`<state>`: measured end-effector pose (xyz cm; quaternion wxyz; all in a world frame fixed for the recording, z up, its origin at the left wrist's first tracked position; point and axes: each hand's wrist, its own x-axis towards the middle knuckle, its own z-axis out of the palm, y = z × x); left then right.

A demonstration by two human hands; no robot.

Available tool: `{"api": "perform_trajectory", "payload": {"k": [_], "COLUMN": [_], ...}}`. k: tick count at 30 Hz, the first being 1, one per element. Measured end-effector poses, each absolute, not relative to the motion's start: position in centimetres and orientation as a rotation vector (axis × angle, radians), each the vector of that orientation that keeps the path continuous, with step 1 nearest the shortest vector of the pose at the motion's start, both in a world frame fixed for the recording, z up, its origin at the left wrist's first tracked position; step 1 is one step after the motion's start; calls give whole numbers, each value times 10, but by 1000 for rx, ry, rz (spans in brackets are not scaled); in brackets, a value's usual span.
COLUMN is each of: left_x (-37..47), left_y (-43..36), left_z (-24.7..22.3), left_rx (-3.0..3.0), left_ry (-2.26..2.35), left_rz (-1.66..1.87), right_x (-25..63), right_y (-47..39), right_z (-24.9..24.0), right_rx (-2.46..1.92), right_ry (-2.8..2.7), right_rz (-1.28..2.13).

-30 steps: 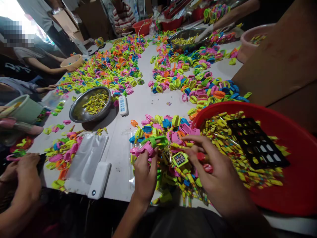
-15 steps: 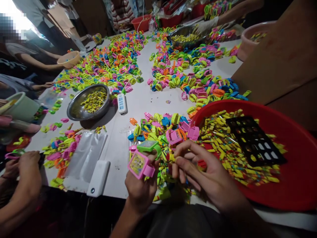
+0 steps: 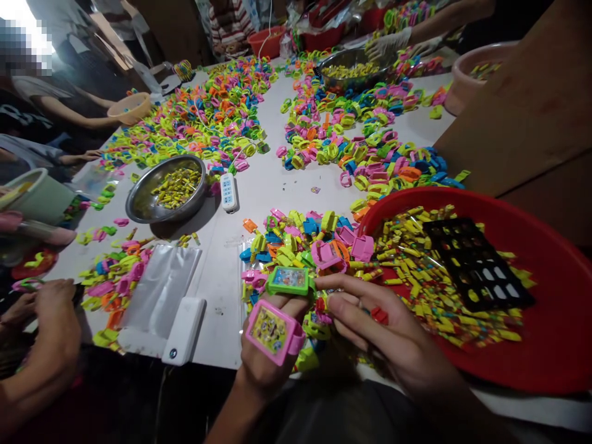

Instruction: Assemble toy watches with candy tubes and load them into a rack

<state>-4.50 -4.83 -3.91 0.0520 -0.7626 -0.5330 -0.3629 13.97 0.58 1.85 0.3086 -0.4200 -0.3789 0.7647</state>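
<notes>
My left hand (image 3: 266,364) is closed, with a pink toy watch (image 3: 272,333) over its back and a green toy watch (image 3: 289,280) at its fingers. Close on its right, my right hand (image 3: 383,327) has thumb and forefinger pinched near a small red piece (image 3: 320,304). Another red piece (image 3: 379,315) lies against the fingers of that hand. Beneath and beyond both hands is a pile of colourful toy watches (image 3: 287,243). To the right, a red basin (image 3: 555,308) holds yellow wrapped pieces and a black tray (image 3: 476,262).
A steel bowl (image 3: 139,200) of yellow pieces, a power strip (image 3: 228,192), clear bags (image 3: 161,290) and a white device (image 3: 184,331) lie left of centre. Cardboard (image 3: 518,111) stands at right. Other people's hands are at the left and far edges.
The green and pink watches have turned to show their faces more fully as my left hand shifted slightly right and down. The yellow piece by my right fingertips no longer shows clearly.
</notes>
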Motion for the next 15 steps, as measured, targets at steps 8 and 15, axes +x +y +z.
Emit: {"api": "perform_trajectory", "payload": {"k": [8,15], "left_x": [-35,-34], "left_y": [-37,-39], "left_z": [-25,-40], "left_rx": [-2372,-2355], "left_ry": [-1603,-1510], "left_rz": [-1069,-1113], "right_x": [141,135], "right_y": [8,13], "right_z": [12,-13], "right_rx": [-1119,-1050], "right_ry": [-1001,-1039], "right_rz": [2002,1883]}}
